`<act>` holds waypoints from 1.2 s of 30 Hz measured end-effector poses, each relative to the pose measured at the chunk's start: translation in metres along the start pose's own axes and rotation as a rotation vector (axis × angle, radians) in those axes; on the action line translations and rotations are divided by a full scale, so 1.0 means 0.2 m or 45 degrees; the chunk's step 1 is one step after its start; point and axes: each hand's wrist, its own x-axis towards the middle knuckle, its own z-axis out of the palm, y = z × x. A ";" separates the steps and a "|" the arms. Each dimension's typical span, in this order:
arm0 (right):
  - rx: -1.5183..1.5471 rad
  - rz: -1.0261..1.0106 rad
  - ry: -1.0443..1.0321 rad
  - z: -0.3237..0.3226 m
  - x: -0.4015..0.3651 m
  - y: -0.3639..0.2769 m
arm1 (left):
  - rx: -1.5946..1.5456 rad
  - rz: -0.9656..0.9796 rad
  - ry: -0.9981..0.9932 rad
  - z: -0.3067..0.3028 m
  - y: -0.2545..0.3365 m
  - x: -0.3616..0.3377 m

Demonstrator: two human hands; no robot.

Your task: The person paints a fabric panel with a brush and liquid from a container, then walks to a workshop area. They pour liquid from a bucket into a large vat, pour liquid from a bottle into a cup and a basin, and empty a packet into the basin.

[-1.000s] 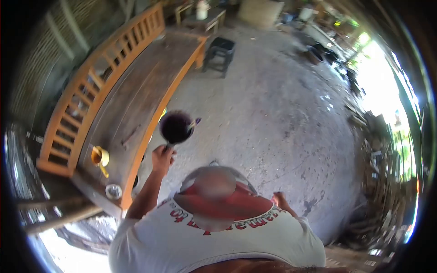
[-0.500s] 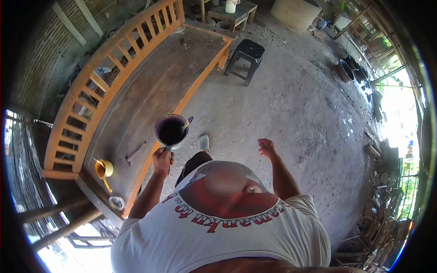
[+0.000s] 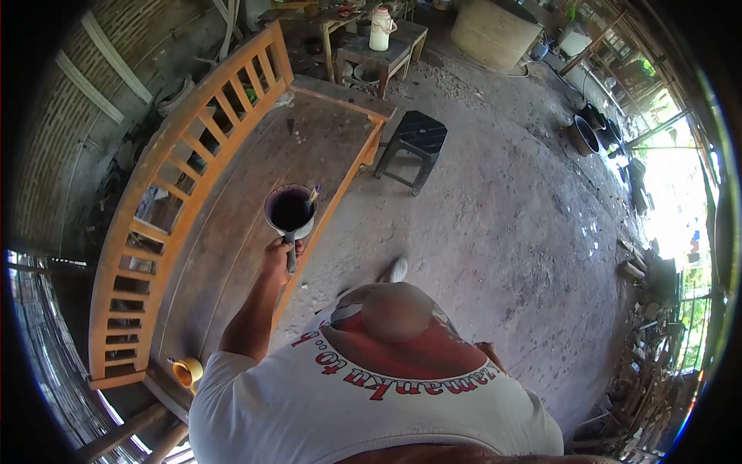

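Note:
My left hand (image 3: 277,255) is closed round the handle of a dipper (image 3: 291,240). The dipper is pale outside, with a dark purplish inside that looks like liquid or paint. A thin stick-like tool, perhaps a brush, (image 3: 313,196) leans against its right rim. Hand and dipper are above the wooden bench (image 3: 239,201). Low beside my right side, my right hand (image 3: 490,354) shows only in a small part behind the shirt; its fingers are hidden.
A yellow dipper (image 3: 187,373) rests at the bench's near end. A black stool (image 3: 417,139) stands on the floor past the bench. Farther back are a small table (image 3: 386,62) with a white thermos (image 3: 381,29), and a round tank (image 3: 495,31). Dark basins (image 3: 585,135) sit at right.
I have walked forward along the bench, and the stool is nearer. My left hand still carries the dipper. My right hand has swung back, mostly out of sight behind my body.

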 end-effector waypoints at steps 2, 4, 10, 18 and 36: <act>0.001 0.044 -0.040 0.02 0.10 -0.13 | -0.118 -0.046 -0.035 0.11 0.06 0.18; -0.036 0.048 -0.076 0.03 0.19 -0.36 | -0.163 -0.042 0.007 0.22 0.07 0.36; -0.101 -0.151 -0.112 -0.02 0.34 -1.52 | -0.319 -0.155 0.156 0.46 0.08 0.87; -0.169 -1.061 -0.128 0.08 0.02 -3.05 | -0.443 -0.233 0.245 0.62 0.20 1.44; -0.158 0.312 -0.148 0.00 -0.16 -2.13 | -0.672 -0.438 0.519 0.48 0.26 3.19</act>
